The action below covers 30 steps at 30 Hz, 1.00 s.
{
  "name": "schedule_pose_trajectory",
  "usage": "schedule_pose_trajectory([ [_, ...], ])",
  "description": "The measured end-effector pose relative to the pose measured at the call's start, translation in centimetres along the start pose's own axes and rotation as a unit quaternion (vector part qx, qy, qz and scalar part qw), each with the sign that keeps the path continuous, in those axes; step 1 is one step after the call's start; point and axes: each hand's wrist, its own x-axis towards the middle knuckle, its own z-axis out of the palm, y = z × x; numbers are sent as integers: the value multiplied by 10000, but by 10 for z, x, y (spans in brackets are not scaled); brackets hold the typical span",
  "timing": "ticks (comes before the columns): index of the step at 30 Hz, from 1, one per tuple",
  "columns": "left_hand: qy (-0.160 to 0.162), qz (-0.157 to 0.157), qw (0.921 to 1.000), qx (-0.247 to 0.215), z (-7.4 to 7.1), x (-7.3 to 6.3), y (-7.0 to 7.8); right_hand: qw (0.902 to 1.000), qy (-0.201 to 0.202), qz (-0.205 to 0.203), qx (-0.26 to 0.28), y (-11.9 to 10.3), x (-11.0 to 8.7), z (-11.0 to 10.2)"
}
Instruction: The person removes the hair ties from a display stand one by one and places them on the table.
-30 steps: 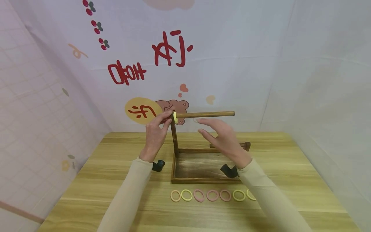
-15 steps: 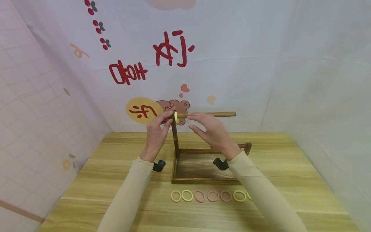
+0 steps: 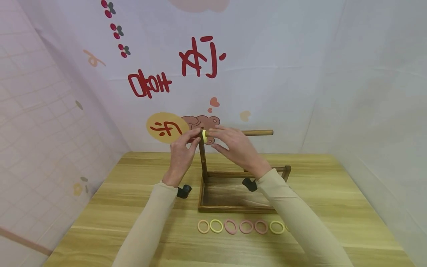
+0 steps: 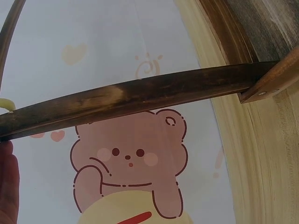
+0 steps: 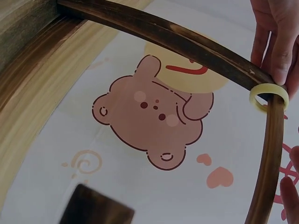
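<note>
A brown wooden stand has an upright post [image 3: 202, 159] and a long horizontal rod [image 3: 261, 132] reaching right from its top. One pale yellow ring [image 3: 204, 136] hangs on the rod, close against the post, also seen as a yellow band [image 5: 270, 88] in the right wrist view. My left hand [image 3: 181, 152] pinches the top corner of the post, thumb below and fingers above. Beside the rod, my right hand [image 3: 236, 146] has its fingers extended toward the ring. In the right wrist view its fingertips [image 5: 288, 193] lie close to the rod; contact cannot be made out.
The stand's tray-like base [image 3: 233, 209] sits on the wooden table [image 3: 133, 207], with a lower short arm [image 3: 287, 168] at its right. Several pink, yellow and orange rings [image 3: 246, 227] lie in a row before it. A printed cloth [image 3: 267, 74] hangs behind.
My right hand has moved left along the rod toward the yellow ring at the post. The left hand keeps its place at the post's top. The view has shifted slightly.
</note>
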Motion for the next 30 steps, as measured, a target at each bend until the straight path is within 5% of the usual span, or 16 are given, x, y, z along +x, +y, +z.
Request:
schedule_pose_trajectory([
  [8,1,51,10000,12,0,-2,-2,9983,-351,33,-466,0,5,11],
  [30,14,88,10000,42,-1,-1,-1,9899,-300,-74,-1380,2,18,24],
])
